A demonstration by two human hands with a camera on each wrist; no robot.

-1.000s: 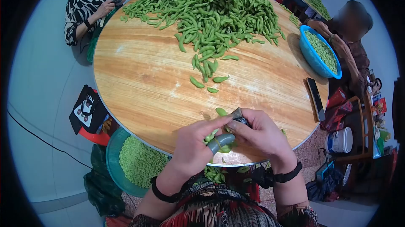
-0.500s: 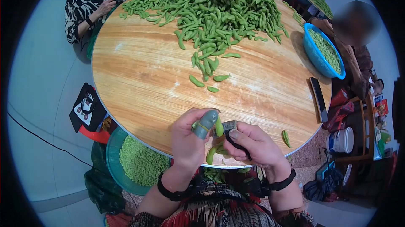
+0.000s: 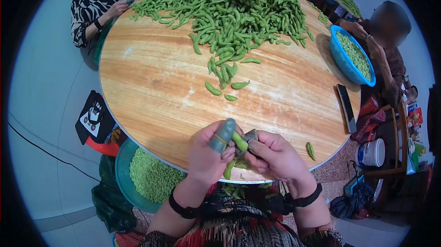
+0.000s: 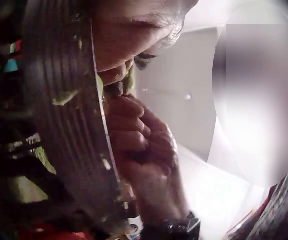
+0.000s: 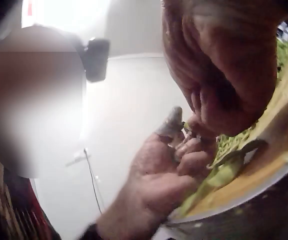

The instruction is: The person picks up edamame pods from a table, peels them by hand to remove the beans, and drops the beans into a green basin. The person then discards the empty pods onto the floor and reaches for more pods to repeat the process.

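In the head view the left hand (image 3: 206, 157), with a grey cover on its thumb, holds a green bean pod (image 3: 239, 141) near the table's front edge. Facing it, the right hand (image 3: 279, 156) has curled fingers and a dark grey wrap (image 3: 251, 136) at its fingertips, close against the pod. Below the hands, several pods (image 3: 229, 169) lie at the table edge. The right wrist view shows the left hand (image 5: 161, 167) with its covered thumb raised and the right hand (image 5: 224, 60) above it. In the left wrist view the two hands meet beside the table's edge.
A big heap of pods (image 3: 252, 8) covers the far part of the round table (image 3: 151, 86). A phone (image 3: 345, 108) and a blue basin (image 3: 353, 56) of beans stand at the right. A green basket (image 3: 123, 173) of beans is below left. Other people sit around.
Over the last second the hands moved slightly apart and the left thumb turned upward with a pod beside it. Since half a second ago the pod has tilted toward the right hand.
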